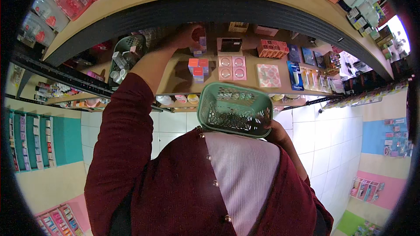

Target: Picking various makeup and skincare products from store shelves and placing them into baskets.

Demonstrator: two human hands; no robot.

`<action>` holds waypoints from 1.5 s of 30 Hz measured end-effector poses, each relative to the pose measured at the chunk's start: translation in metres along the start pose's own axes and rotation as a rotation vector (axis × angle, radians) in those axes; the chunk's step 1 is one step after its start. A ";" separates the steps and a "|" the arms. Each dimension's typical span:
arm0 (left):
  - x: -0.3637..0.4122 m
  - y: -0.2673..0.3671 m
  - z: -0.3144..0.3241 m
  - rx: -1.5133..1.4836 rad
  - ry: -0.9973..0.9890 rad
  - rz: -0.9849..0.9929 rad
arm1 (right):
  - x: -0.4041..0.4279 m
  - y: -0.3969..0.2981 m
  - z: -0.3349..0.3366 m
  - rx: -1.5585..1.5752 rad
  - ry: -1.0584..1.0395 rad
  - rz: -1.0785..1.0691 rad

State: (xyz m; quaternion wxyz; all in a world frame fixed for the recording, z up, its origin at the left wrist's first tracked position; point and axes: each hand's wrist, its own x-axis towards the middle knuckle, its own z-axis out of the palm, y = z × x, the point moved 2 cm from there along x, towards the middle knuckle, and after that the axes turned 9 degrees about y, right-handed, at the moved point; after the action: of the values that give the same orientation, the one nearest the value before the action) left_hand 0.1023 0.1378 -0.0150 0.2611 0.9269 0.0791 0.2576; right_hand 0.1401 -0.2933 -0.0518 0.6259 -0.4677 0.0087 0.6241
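Observation:
My left hand [189, 37] reaches under the upper shelf board, at a stack of small purple and orange boxes [199, 51]. Its fingers are in shadow, so whether they grip a box does not show. More purple boxes with orange tops [198, 68] stand nearer me, beside four pink compact boxes [232, 68]. In front of my chest is a green perforated plastic basket [235, 108] with no goods visible in it. My right hand [269, 131] holds it by its lower right side, the fingers mostly hidden.
The upper shelf's dark edge [216, 6] arches above my left hand. Another green basket [131, 44] with small packages stands left of my forearm. Farther right on the shelf are a floral pink box [268, 75], a bundle of red boxes [273, 49] and blister packs [296, 75].

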 end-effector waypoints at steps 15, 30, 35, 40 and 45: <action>0.004 -0.006 0.006 -0.184 -0.198 -0.167 | -0.001 0.001 -0.006 -0.068 0.026 -0.038; -0.002 -0.028 0.014 -0.155 -0.150 -0.082 | -0.001 0.000 -0.008 -0.013 0.022 -0.015; -0.007 -0.032 0.011 -0.246 -0.187 -0.221 | 0.003 0.000 -0.016 -0.036 -0.036 0.031; -0.007 -0.006 -0.006 -0.021 -0.168 -0.199 | 0.000 -0.007 -0.013 -0.086 -0.038 0.057; -0.004 0.007 -0.014 0.014 -0.165 -0.177 | 0.003 -0.008 -0.024 -0.110 -0.075 0.091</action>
State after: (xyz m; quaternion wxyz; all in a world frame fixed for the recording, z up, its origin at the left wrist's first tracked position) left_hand 0.0923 0.1370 -0.0031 0.2821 0.9362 0.1406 0.1556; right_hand 0.1603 -0.3036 -0.0624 0.5700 -0.4768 -0.0278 0.6686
